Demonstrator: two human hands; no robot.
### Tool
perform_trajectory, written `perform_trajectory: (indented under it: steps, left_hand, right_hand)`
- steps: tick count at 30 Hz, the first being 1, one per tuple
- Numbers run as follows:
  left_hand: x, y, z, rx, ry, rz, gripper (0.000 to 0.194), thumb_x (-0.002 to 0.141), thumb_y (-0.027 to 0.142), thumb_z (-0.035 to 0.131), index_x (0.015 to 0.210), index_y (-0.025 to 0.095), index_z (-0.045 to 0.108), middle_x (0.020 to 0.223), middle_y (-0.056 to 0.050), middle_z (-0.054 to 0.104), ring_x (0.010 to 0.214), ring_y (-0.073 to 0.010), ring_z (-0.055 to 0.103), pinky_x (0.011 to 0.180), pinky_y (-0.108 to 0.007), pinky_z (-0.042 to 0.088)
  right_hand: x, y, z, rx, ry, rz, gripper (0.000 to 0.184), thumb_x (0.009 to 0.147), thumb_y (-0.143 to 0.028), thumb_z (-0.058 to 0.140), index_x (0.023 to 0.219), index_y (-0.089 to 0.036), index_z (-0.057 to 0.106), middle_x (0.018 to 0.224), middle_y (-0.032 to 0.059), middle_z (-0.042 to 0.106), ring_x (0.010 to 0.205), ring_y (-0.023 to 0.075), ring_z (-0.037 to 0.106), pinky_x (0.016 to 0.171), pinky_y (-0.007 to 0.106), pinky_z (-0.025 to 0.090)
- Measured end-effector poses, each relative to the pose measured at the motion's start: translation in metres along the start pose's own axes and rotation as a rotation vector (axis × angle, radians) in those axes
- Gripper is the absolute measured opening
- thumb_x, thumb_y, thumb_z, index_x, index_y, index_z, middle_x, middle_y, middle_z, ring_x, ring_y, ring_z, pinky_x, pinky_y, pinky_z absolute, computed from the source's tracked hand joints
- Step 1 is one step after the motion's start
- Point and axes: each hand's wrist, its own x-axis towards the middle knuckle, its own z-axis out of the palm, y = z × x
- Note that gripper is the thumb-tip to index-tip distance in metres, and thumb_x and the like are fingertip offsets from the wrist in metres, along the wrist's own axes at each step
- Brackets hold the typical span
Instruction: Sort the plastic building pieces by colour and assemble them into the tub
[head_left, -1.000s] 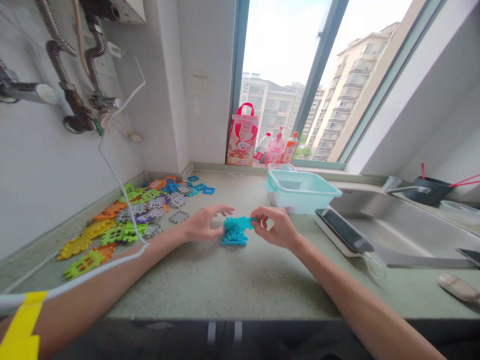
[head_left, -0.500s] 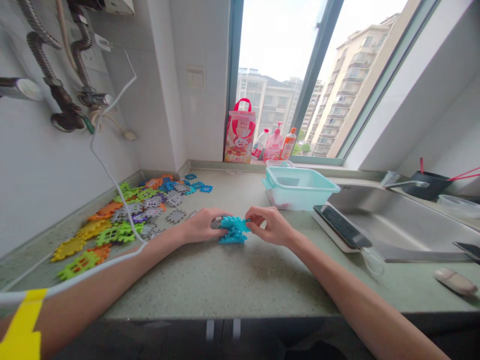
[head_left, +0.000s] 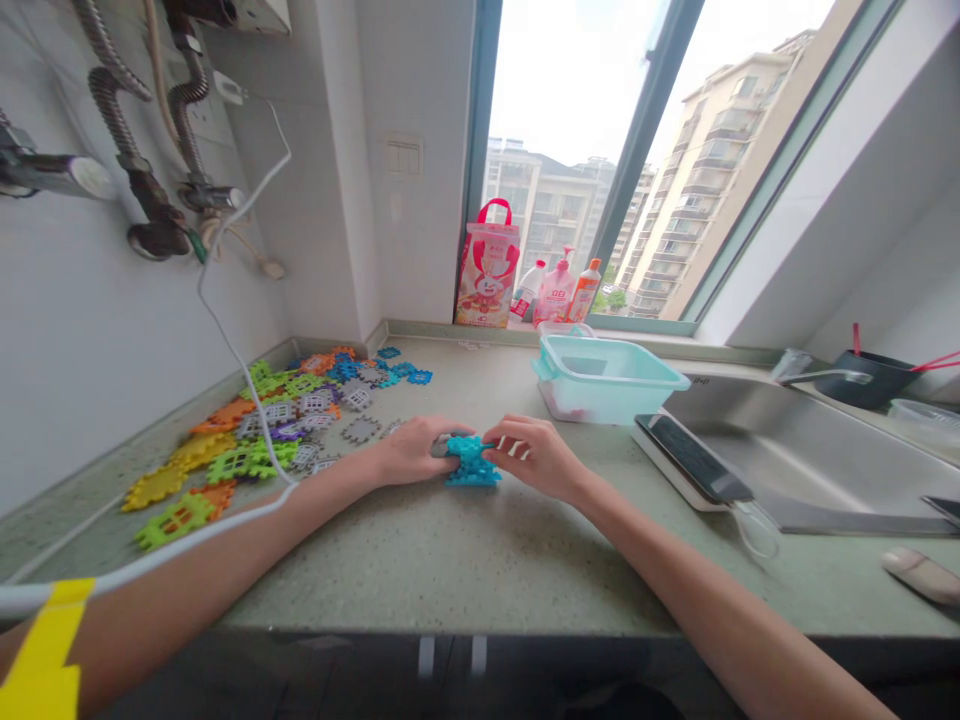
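A small stack of turquoise interlocking foam tiles (head_left: pixel 472 466) sits on the green speckled countertop (head_left: pixel 465 560) in the middle of the view. My left hand (head_left: pixel 414 451) is closed on its left side, with a grey tile piece showing between the fingers. From the right, my right hand (head_left: pixel 529 456) pinches the top of the same stack. Both hands press against the tiles from either side.
Several loose foam tiles (head_left: pixel 255 440) in mixed colours lie at the left along the wall. A pale teal tub (head_left: pixel 607 378) stands behind the hands. A scale (head_left: pixel 690 462) and steel sink (head_left: pixel 795 460) are at the right. Bottles and a pink bag (head_left: pixel 486 265) stand on the sill.
My hands have closed in on the turquoise stack. The tile my right hand held up has been brought down onto it, and my left hand now grips the stack's left side.
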Motion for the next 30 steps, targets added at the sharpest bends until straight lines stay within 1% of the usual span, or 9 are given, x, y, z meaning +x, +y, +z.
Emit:
perform_trajectory:
  steps: [5, 8, 10, 14, 17, 20, 24, 26, 30]
  left_hand:
    - [-0.001, -0.001, -0.005, -0.039, -0.026, -0.002, 0.047, 0.084, 0.027, 0.069, 0.131, 0.023, 0.071, 0.12, -0.004, 0.077, 0.099, -0.0209, 0.073, 0.087, -0.029, 0.057]
    - [0.0, -0.006, -0.024, -0.006, -0.046, 0.093, 0.057, 0.079, 0.02, 0.065, 0.135, 0.023, 0.067, 0.129, -0.005, 0.073, 0.116, -0.0237, 0.069, 0.102, -0.035, 0.053]
    - [0.001, -0.016, -0.041, 0.08, 0.004, 0.101, 0.058, 0.077, 0.016, 0.061, 0.134, 0.023, 0.067, 0.131, -0.005, 0.072, 0.122, -0.0245, 0.065, 0.11, -0.04, 0.049]
    - [-0.001, -0.055, -0.067, 0.529, 0.184, -0.17, 0.039, 0.091, 0.024, 0.056, 0.126, 0.019, 0.073, 0.131, -0.012, 0.071, 0.127, -0.031, 0.061, 0.114, -0.05, 0.043]
    - [-0.008, -0.087, -0.072, 0.786, 0.116, -0.354, 0.04, 0.098, 0.032, 0.053, 0.13, 0.018, 0.073, 0.151, -0.018, 0.058, 0.143, -0.0367, 0.047, 0.118, -0.058, 0.035]
    - [-0.013, -0.104, -0.071, 0.824, 0.036, -0.437, 0.039, 0.1, 0.039, 0.053, 0.128, 0.023, 0.075, 0.156, -0.015, 0.053, 0.15, -0.0356, 0.039, 0.123, -0.059, 0.027]
    - [-0.01, -0.102, -0.072, 0.766, 0.002, -0.304, 0.032, 0.096, 0.041, 0.057, 0.116, 0.026, 0.078, 0.151, -0.01, 0.059, 0.146, -0.0316, 0.045, 0.123, -0.051, 0.03]
    - [-0.006, -0.096, -0.072, 0.725, -0.027, -0.247, 0.03, 0.096, 0.041, 0.057, 0.114, 0.026, 0.077, 0.14, -0.008, 0.067, 0.136, -0.0292, 0.056, 0.118, -0.045, 0.037]
    - [-0.003, -0.089, -0.072, 0.678, -0.063, -0.248, 0.031, 0.097, 0.042, 0.056, 0.116, 0.026, 0.075, 0.115, -0.006, 0.077, 0.112, -0.0279, 0.068, 0.105, -0.041, 0.045]
  right_hand:
    - [-0.001, 0.003, 0.005, -0.003, 0.04, 0.015, 0.012, 0.093, -0.032, 0.073, 0.094, -0.021, 0.069, 0.082, 0.0006, 0.07, 0.068, 0.0114, 0.066, 0.057, 0.019, 0.052]
    - [0.0, 0.003, 0.005, 0.002, 0.046, -0.006, 0.015, 0.097, -0.035, 0.068, 0.092, -0.021, 0.069, 0.086, 0.0024, 0.07, 0.07, 0.0117, 0.067, 0.056, 0.019, 0.052]
    - [0.0, 0.004, 0.006, -0.009, 0.055, -0.02, 0.019, 0.099, -0.038, 0.066, 0.091, -0.02, 0.071, 0.089, 0.004, 0.07, 0.071, 0.0124, 0.067, 0.056, 0.02, 0.052]
    - [0.002, 0.008, 0.009, -0.044, 0.056, -0.034, 0.019, 0.099, -0.036, 0.065, 0.093, -0.021, 0.075, 0.086, 0.0041, 0.072, 0.067, 0.0129, 0.066, 0.056, 0.022, 0.051]
    - [0.003, 0.011, 0.012, -0.058, 0.056, -0.028, 0.013, 0.098, -0.031, 0.065, 0.099, -0.021, 0.075, 0.084, 0.0022, 0.074, 0.064, 0.0123, 0.065, 0.058, 0.022, 0.051]
    - [0.004, 0.01, 0.012, -0.093, 0.063, -0.053, 0.011, 0.097, -0.028, 0.067, 0.101, -0.021, 0.075, 0.086, 0.0021, 0.074, 0.066, 0.0125, 0.065, 0.06, 0.022, 0.051]
    - [0.005, 0.003, 0.007, -0.109, 0.091, -0.102, 0.017, 0.101, -0.03, 0.062, 0.1, -0.021, 0.076, 0.094, 0.0054, 0.074, 0.074, 0.0139, 0.067, 0.062, 0.023, 0.052]
    - [0.006, -0.001, 0.006, -0.117, 0.094, -0.112, 0.019, 0.103, -0.03, 0.06, 0.101, -0.022, 0.077, 0.096, 0.0058, 0.075, 0.076, 0.0144, 0.068, 0.062, 0.023, 0.052]
    - [0.009, -0.005, 0.009, -0.12, 0.047, -0.1, 0.014, 0.101, -0.028, 0.064, 0.1, -0.022, 0.076, 0.091, 0.0031, 0.076, 0.075, 0.0142, 0.068, 0.064, 0.023, 0.051]
